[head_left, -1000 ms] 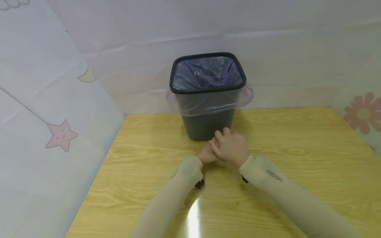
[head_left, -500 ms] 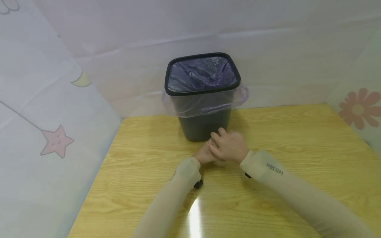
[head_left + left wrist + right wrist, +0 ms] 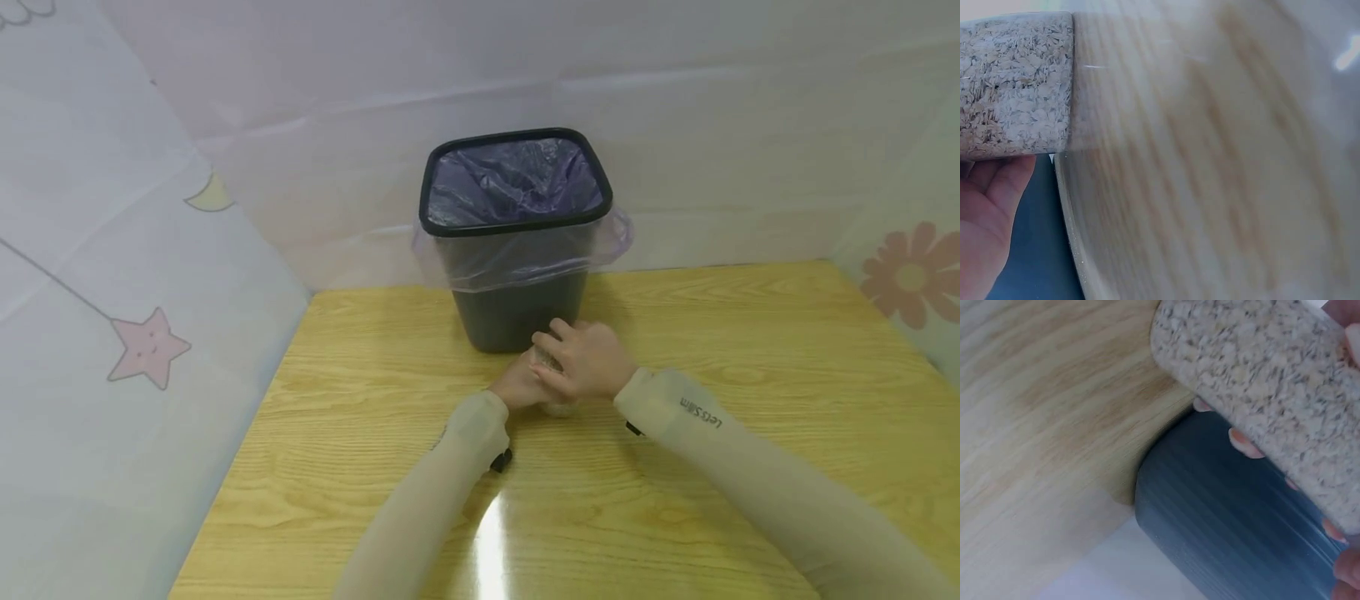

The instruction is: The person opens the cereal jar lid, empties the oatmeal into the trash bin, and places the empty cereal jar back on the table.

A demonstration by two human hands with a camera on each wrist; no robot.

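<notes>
Both hands meet at the middle of the wooden bench point(image 3: 675, 333), just in front of a dark waste bin point(image 3: 517, 312). Between them stands a clear container of oat flakes point(image 3: 557, 407), its base on the bench and only a sliver of it showing below the hands in the head view. Its long axis appears to run upright, top towards the hands, though the hands hide most of it.

The left hand point(image 3: 517, 385) grips the container from the left side; in the left wrist view its fingers point(image 3: 997, 187) curl against the flake-filled wall point(image 3: 1016, 84). The right hand point(image 3: 588, 360) lies over the top, its fingers bent down round the upper part. In the right wrist view fingertips point(image 3: 1244, 442) press against the far side of the container point(image 3: 1260, 387), with the bin's dark wall point(image 3: 1235, 531) close behind.

The bin is lined with a thin purple bag point(image 3: 517, 179) folded over its black rim. Pale sheets printed with a pink star point(image 3: 148, 346) and a flower point(image 3: 911, 275) surround the bench.
</notes>
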